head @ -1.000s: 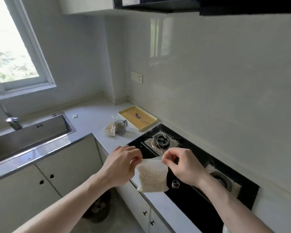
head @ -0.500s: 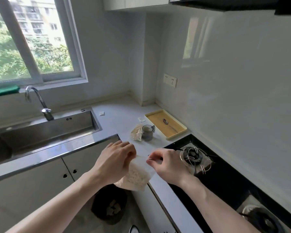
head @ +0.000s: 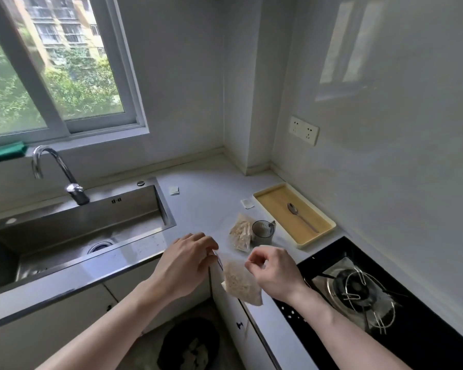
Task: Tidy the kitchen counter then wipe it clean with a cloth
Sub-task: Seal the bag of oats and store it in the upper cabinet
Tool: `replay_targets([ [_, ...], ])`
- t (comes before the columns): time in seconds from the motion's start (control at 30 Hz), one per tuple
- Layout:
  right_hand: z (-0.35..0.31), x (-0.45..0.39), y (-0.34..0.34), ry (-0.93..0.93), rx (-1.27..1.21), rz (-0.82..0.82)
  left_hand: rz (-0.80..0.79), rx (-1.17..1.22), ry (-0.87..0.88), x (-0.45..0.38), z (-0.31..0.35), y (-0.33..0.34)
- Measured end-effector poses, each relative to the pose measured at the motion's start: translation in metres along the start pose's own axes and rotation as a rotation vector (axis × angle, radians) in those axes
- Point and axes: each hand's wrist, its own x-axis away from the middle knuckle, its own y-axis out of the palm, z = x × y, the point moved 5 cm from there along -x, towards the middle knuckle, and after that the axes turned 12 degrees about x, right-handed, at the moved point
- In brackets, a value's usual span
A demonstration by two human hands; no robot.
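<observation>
From the head view, both hands hold a small clear bag (head: 242, 283) of pale grains at its top edge, above the front lip of the surface (head: 206, 204). The left hand (head: 187, 263) pinches one corner, the right hand (head: 274, 272) the other, each grip narrow on the plastic. The bag hangs down between them, its long axis running toward the bin (head: 189, 345) on the floor, nearer the left hand.

A single head-worn wide-angle view looks forward and down from close above the surface (head: 203, 198) into the kitchen corner, with the sink (head: 72, 228) at left, the stove (head: 358, 287) at right and the window (head: 51, 70) above.
</observation>
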Motion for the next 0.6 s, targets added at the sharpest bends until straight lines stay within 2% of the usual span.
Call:
replay_targets([
  [0.27, 0.028, -0.081, 0.032, 0.123, 0.045, -0.032, -0.024, 0.066, -0.115, -0.032, -0.065, -0.007],
  [0.6, 0.039, -0.156, 0.078, 0.247, 0.044, -0.083, -0.102, 0.077, -0.140, -0.072, -0.117, -0.009],
])
